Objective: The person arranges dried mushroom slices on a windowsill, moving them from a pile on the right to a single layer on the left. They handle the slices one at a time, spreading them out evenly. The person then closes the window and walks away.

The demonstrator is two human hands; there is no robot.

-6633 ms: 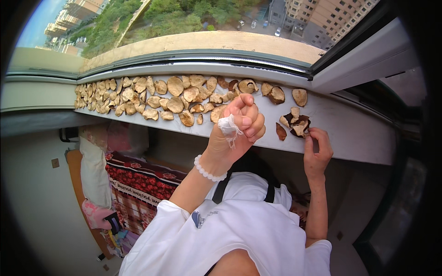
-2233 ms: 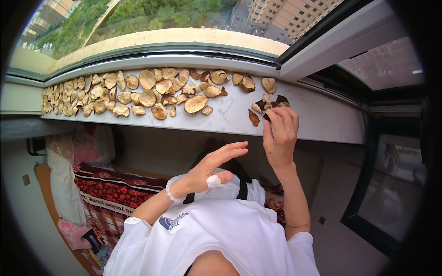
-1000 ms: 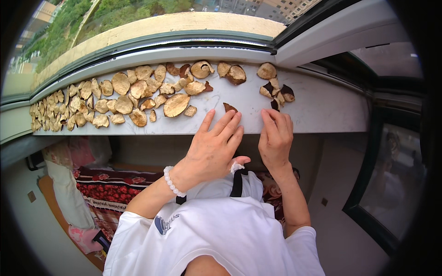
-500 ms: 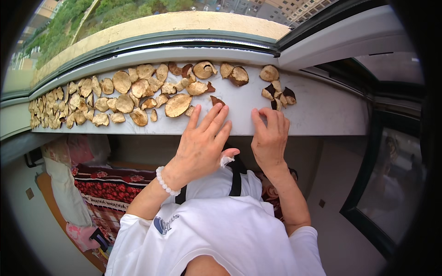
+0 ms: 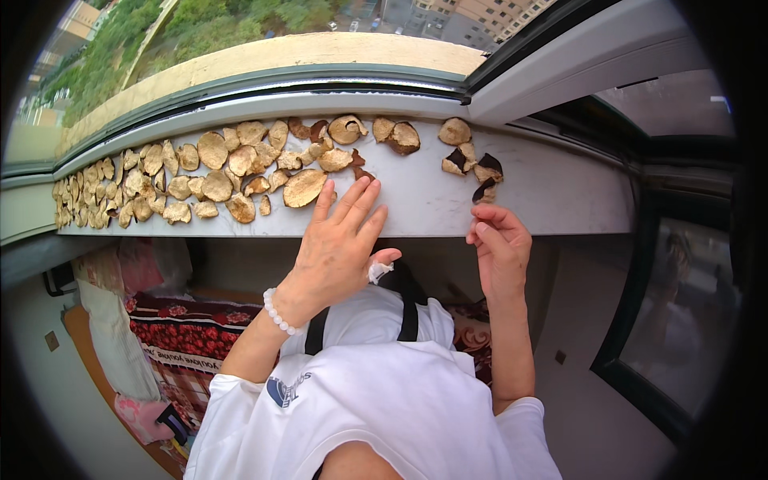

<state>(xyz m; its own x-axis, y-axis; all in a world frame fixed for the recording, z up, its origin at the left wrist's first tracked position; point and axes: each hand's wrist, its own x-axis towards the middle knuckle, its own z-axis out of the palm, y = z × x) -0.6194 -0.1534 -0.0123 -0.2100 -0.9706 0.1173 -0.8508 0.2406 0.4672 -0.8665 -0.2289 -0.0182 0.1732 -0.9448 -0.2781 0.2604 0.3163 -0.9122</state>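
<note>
Thin dried slices (image 5: 213, 150), pale tan with some dark brown rims, lie spread over the grey-white windowsill (image 5: 560, 192). My left hand (image 5: 334, 244) rests with fingers stretched and apart at the sill's front edge. Its fingertips are beside a small brown slice (image 5: 362, 174) and a large oval slice (image 5: 305, 187). White wrapping shows on its thumb. My right hand (image 5: 501, 244) has its fingers curled and pinched, just below a dark-skinned slice (image 5: 483, 190) in the small right-hand group. Whether anything is between those fingertips is hidden.
Behind the sill runs the window frame (image 5: 264, 100), with trees and buildings outside. An open window sash (image 5: 632, 320) stands at the right. Below on the left are a red patterned blanket (image 5: 184, 332) and pale cloth (image 5: 116, 336).
My right hand has moved right, toward the small group, and its fingers have turned. My left hand has shifted slightly left, staying spread. Slices in the right group lie differently.
</note>
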